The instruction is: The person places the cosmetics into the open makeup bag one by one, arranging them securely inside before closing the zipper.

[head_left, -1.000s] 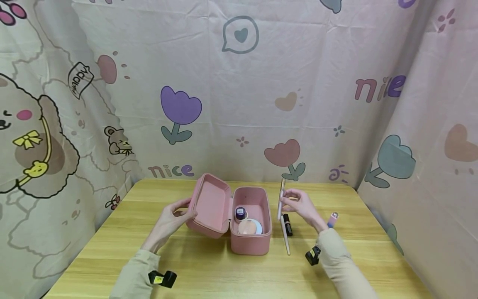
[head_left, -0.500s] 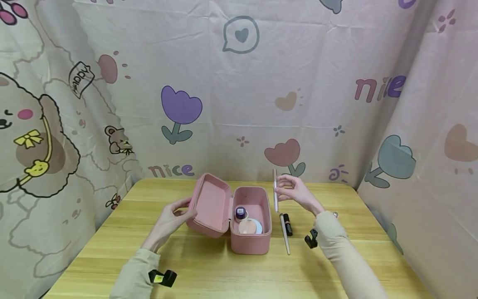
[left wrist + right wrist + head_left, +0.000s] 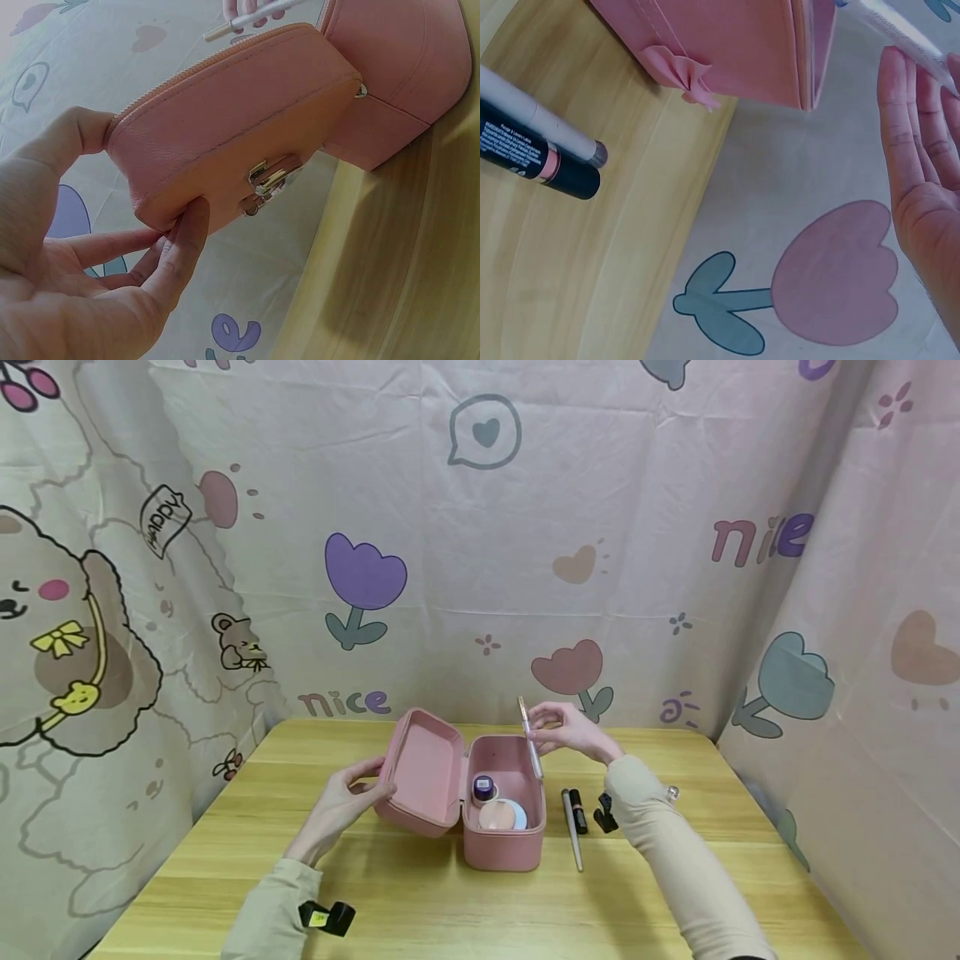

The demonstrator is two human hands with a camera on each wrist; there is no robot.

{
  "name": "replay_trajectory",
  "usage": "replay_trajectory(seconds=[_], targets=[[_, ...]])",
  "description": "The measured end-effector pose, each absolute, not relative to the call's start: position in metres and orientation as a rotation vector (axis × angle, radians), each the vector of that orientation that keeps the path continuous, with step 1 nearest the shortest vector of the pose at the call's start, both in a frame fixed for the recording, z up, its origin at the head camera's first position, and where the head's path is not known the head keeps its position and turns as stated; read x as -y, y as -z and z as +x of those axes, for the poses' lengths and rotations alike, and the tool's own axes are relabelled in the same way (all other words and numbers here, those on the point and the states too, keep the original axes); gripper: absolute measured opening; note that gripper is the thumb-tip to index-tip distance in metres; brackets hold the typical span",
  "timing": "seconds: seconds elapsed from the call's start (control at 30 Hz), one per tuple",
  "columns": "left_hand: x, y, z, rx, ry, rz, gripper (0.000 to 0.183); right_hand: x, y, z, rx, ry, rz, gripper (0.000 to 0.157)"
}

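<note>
A pink makeup case point(image 3: 502, 853) stands on the table with its lid point(image 3: 424, 768) swung out to the left. My left hand point(image 3: 348, 797) grips the lid's outer corner, thumb on one side and fingers on the other in the left wrist view. Above the case's back right rim, my right hand point(image 3: 566, 727) pinches a slim, pale pen-like stick point(image 3: 535, 757) with a gold upper end. The stick tilts, its lower end over the case. Inside the case are a dark purple jar point(image 3: 483, 789), a round peach compact point(image 3: 495, 816) and a pale blue round piece point(image 3: 519, 813).
Right of the case, a pale tapered stick point(image 3: 572, 833) and a black tube point(image 3: 577, 812) lie side by side on the wooden table point(image 3: 405, 910). A silver-tipped thing point(image 3: 672, 792) shows past the right sleeve, mostly hidden. A printed curtain point(image 3: 450, 568) hangs behind.
My right hand has lifted the pale stick and carried it left, from above the loose items to the case's back right rim. The left hand and lid have stayed put.
</note>
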State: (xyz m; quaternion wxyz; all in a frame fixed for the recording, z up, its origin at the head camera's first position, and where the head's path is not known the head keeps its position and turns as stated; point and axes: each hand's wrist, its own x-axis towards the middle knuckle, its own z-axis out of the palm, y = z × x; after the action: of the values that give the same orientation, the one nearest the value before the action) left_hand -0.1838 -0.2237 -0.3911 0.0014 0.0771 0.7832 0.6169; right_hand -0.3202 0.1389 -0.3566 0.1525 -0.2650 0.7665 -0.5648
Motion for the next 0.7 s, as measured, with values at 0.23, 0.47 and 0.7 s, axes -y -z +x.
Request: replay_trajectory(seconds=[0.23,0.47,0.7], targets=[[0.224,0.392,-0.184,-2.448,-1.944,0.242,0.058,-0.123,0.36,-0.324,-2.265,1.514,-0.749,0.041],[0.224,0.393,-0.184,-2.441,-1.943,0.251,0.057,-0.113,0.365,-0.323,-2.368,1.37,-0.739,0.035],[0.224,0.392,-0.183,-2.447,-1.943,0.259,0.056,-0.109,0.37,-0.321,-2.404,1.311,-0.757,0.033]])
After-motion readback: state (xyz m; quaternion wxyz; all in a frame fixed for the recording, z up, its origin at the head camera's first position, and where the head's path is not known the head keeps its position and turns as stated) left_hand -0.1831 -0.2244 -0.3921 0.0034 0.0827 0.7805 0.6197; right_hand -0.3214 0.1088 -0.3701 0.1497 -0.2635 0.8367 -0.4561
